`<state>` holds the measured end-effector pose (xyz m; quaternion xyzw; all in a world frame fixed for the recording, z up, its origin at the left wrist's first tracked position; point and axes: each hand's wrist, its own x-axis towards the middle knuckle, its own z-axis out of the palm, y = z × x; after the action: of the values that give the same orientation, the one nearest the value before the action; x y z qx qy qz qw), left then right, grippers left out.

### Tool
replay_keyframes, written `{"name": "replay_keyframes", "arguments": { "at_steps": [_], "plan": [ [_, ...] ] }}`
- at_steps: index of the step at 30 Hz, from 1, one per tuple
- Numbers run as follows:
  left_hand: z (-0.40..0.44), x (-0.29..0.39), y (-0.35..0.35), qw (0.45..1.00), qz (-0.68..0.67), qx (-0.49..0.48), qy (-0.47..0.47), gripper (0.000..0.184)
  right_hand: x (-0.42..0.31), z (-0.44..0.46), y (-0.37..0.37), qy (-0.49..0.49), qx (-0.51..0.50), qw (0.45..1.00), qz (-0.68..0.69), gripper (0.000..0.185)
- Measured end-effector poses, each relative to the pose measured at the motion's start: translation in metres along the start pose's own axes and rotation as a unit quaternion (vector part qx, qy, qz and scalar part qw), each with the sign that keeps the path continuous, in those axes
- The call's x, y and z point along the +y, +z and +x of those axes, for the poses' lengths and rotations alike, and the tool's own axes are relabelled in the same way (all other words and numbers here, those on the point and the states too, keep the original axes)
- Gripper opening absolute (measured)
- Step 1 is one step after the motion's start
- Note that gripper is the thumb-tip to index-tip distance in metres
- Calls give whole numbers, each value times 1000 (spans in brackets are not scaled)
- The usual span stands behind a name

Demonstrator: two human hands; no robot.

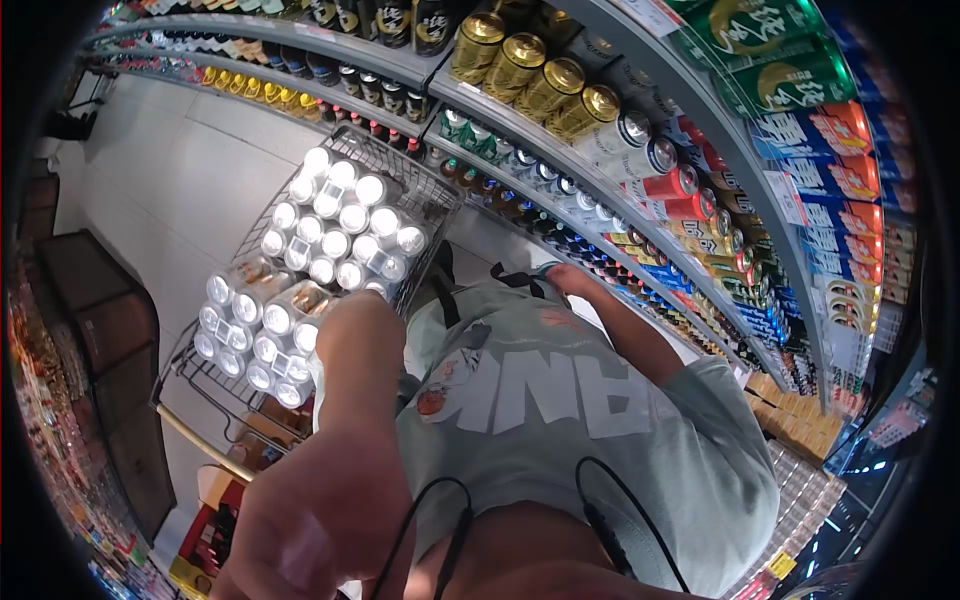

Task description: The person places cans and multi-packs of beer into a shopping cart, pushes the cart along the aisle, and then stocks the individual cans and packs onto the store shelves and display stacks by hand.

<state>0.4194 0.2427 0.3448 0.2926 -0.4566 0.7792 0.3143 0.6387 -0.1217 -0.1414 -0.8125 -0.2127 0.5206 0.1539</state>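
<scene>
My left hand (310, 510) is raised close to the camera at lower left, its forearm bent up in front of my shirt. Its fingertips run out of the frame, so their grip is hidden. Lower down at my right side, my right hand (566, 280) is small and partly hidden, with its fingers curled by something with a teal edge that I cannot make out. Left of my body stands a wire shopping cart (262, 222), loaded with shrink-wrapped packs of silver-topped cans (330, 225). More wrapped cans (262, 330) lie nearer its handle (205, 440).
Curved shelves of canned drinks run along the top and right, with gold cans (525, 65), red cans (670, 183) and green packs (760, 50). A dark display case (105, 330) stands at left beyond the pale floor (165, 190). Cartons (800, 420) stack at lower right.
</scene>
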Motion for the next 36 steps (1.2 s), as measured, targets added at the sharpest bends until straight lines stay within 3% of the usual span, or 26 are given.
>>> {"name": "replay_keyframes", "arguments": {
  "at_steps": [3, 6, 10, 13, 16, 21, 23, 25, 28, 29, 31, 33, 34, 36],
  "plan": [
    [10, 18, 6, 992, 120, 36, 12, 21, -70, 15, -2, 18, -67, 998, 1, 24],
    [13, 51, 6, 992, 122, 39, -9, 22, -107, 48, 9, -68, -107, 991, -34, 25],
    [28, 81, 14, 951, 274, -86, -118, 23, -150, 81, 23, -109, -147, 983, -22, 25],
    [32, 108, 22, 923, 283, -155, -208, 38, -175, 105, 20, -168, -147, 972, -73, 25],
    [19, 132, 41, 880, 414, -105, -208, 27, -202, 124, 12, -195, -74, 971, -115, 26],
    [13, 220, 24, 671, 677, -56, -297, 37, -237, 157, 8, -258, 60, 959, -100, 32],
    [16, 306, 4, 443, 824, -80, -345, 38, -242, 190, 18, -271, 71, 954, -108, 43],
    [19, 353, -8, 176, 886, -41, -426, 42, -258, 208, 33, -291, 90, 944, -125, 50],
    [29, 450, -41, -122, 873, -156, -446, 59, -275, 221, 56, -260, 82, 952, -137, 53],
    [35, 469, -52, -183, 860, -168, -445, 68, -280, 222, 62, -241, 75, 958, -139, 52],
    [49, 527, -89, -190, 842, -106, -493, 73, -290, 213, 63, -213, 94, 954, -191, 43],
    [60, 597, -137, -95, 757, 185, -620, 68, -288, 221, 61, -219, 103, 948, -209, 39],
    [62, 581, -143, -115, 676, 262, -679, 48, -284, 224, 62, -247, 126, 935, -222, 34],
    [45, 551, -143, -70, 693, 360, -621, 30, -278, 230, 64, -254, 128, 933, -223, 34]
  ]
}}
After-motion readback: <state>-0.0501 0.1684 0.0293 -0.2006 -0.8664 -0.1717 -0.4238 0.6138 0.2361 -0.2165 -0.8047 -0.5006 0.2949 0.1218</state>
